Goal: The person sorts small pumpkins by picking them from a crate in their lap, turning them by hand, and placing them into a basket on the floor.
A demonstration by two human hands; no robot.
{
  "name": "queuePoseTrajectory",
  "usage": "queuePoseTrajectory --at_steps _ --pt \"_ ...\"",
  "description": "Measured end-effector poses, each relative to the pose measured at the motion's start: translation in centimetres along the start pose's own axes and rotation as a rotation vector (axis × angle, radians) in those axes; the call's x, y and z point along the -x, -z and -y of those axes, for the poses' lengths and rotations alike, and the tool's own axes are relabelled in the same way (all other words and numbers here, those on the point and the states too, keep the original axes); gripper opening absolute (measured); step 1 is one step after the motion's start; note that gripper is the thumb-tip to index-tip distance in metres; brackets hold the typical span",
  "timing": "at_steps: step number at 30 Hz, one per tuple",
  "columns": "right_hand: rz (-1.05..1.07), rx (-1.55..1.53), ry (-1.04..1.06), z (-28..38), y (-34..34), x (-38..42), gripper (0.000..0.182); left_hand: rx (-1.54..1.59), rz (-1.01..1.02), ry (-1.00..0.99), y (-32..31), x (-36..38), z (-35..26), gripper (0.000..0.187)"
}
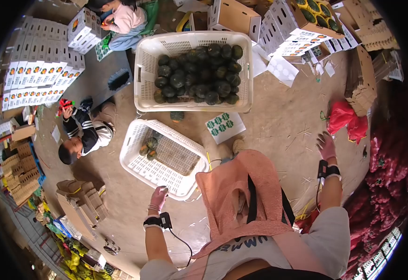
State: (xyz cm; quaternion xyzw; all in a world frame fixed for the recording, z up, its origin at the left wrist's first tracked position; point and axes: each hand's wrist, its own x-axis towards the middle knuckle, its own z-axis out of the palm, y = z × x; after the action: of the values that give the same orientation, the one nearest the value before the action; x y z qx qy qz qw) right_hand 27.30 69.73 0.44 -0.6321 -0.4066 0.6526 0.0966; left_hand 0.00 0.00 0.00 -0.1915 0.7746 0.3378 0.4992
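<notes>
My left hand (158, 198), in a pink glove with greyish fingertips, is at the near left rim of a white plastic basket (128, 161), its fingers bunched around the edge. A few dark green and orange-patched squashes (151, 154) lie at that basket's left end, the rest of its bottom bare. Held out to the right over the floor, my right hand (326, 146) has its gloved fingers spread and nothing in them. Red net bags (346, 122) lie just beyond it. Farther ahead stands a larger white basket (141, 95) of dark green squashes (197, 72).
One squash (177, 116) and a sheet of green stickers (224, 127) lie on the floor between baskets and feet. A child (89, 135) is at the left, another person (124, 23) farther back. Carton stacks (40, 65) and filled red net sacks (386, 186) line the sides.
</notes>
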Motion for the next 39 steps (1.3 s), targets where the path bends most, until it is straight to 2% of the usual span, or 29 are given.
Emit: queuePoseTrajectory --at_steps 1,2,3,5,6,7,9,10,11,13,14,15,16,17,18,19,20,21,22,23,25,26,27,29,32,35,36,37,39 --pt "-0.108 0.019 -0.043 1.4 1.6 0.4 0.035 0.017 -0.033 0.087 -0.9 0.8 0.3 0.042" --pt "-0.117 0.081 -0.135 2.2 3.0 0.8 0.031 0.034 -0.069 0.170 -1.6 1.6 0.5 0.039" --pt "-0.218 0.178 -0.172 6.2 4.2 2.9 0.027 0.053 0.069 0.201 -4.4 -3.1 0.9 0.038" --pt "-0.166 0.338 -0.279 6.5 1.5 1.7 0.024 0.030 0.104 0.286 -2.8 -5.2 2.7 0.036" --pt "-0.094 0.344 -0.266 7.4 -0.1 0.4 0.022 0.074 0.119 0.287 -3.4 -6.9 1.8 0.036" --pt "-0.038 0.432 -0.212 7.6 -2.4 -1.3 0.022 0.126 0.056 0.279 -3.8 -8.0 1.4 0.035" --pt "0.034 0.666 -0.140 9.2 -5.5 -2.5 0.021 0.113 0.075 0.272 -6.0 -9.5 1.9 0.035" --pt "0.021 0.786 -0.030 9.6 -9.9 -4.2 0.024 0.021 0.096 0.218 -6.0 -10.9 -0.7 0.036" --pt "0.136 0.906 0.133 9.5 -12.6 -7.1 0.027 0.101 0.003 0.186 -7.2 -14.5 0.4 0.034" --pt "0.300 1.192 0.452 9.8 -19.8 -11.0 0.033 0.076 -0.125 0.147 -9.0 -16.7 -3.1 0.051" --pt "0.344 1.356 0.607 10.0 -24.3 -11.3 0.036 -0.038 -0.190 0.097 -10.5 -22.5 1.3 0.061" --pt "0.430 1.450 0.818 9.5 -27.3 -13.0 0.038 -0.037 -0.248 0.034 -10.3 -21.4 -2.5 0.072" --pt "0.521 1.522 1.034 8.4 -30.0 -14.6 0.041 -0.027 -0.287 0.021 -10.2 -24.2 -1.0 0.082" --pt "0.521 1.578 1.099 7.4 -32.5 -15.5 0.043 0.011 -0.360 0.011 -10.0 -26.7 -0.4 0.088" --pt "0.516 1.637 1.168 6.7 -34.8 -16.3 0.045 -0.032 -0.547 -0.074 -10.4 -28.9 -0.3 0.091" --pt "0.505 1.690 1.236 6.0 -36.4 -17.5 0.047 0.137 -0.548 -0.011 -9.5 -28.0 -4.5 0.093" --pt "0.493 1.712 1.382 5.4 -37.6 -18.7 0.049 -0.064 -0.664 0.040 -8.9 -31.3 -3.4 0.092" --pt "0.472 1.728 1.531 4.6 -38.6 -20.2 0.051 -0.070 -0.794 -0.062 -8.6 -33.5 -2.8 0.086" --pt "0.463 1.685 1.606 4.0 -39.4 -21.7 0.048 -0.014 -0.799 -0.037 -8.3 -34.2 -4.5 0.079" --pt "0.474 1.718 1.596 3.3 -39.7 -23.2 0.045 0.047 -0.803 -0.016 -8.0 -34.7 -6.2 0.073" --pt "0.494 1.790 1.586 2.4 -40.4 -25.9 0.038 0.202 -1.010 -0.120 -8.0 -36.6 -7.2 0.065" --pt "0.518 1.759 1.541 2.7 -40.7 -26.8 0.024 0.149 -1.084 -0.207 -7.9 -37.9 -6.0 0.065" --pt "0.459 1.565 1.636 2.6 -41.4 -26.0 0.014 0.239 -1.106 -0.339 -7.9 -38.2 -5.4 0.066" --pt "0.614 1.447 1.665 3.2 -41.0 -27.5 0.009 0.247 -1.018 -0.314 -7.4 -38.5 -5.2 0.067" --pt "0.629 1.412 1.676 2.5 -41.4 -27.3 0.008 0.150 -0.999 -0.360 -5.8 -37.1 -4.9 0.064" --pt "0.634 1.437 1.656 2.8 -40.8 -27.6 0.011 0.236 -0.900 -0.355 -6.3 -36.1 -3.3 0.064" --pt "0.612 1.513 1.625 3.1 -40.9 -27.4 0.012 0.195 -0.935 -0.373 -6.1 -35.8 -2.1 0.065" --pt "0.589 1.514 1.638 3.5 -40.9 -27.3 0.013 0.094 -0.963 -0.360 -5.8 -36.4 0.8 0.069" --pt "0.561 1.513 1.648 3.2 -40.7 -27.4 0.014 0.188 -0.946 -0.250 -5.2 -35.0 2.9 0.074"
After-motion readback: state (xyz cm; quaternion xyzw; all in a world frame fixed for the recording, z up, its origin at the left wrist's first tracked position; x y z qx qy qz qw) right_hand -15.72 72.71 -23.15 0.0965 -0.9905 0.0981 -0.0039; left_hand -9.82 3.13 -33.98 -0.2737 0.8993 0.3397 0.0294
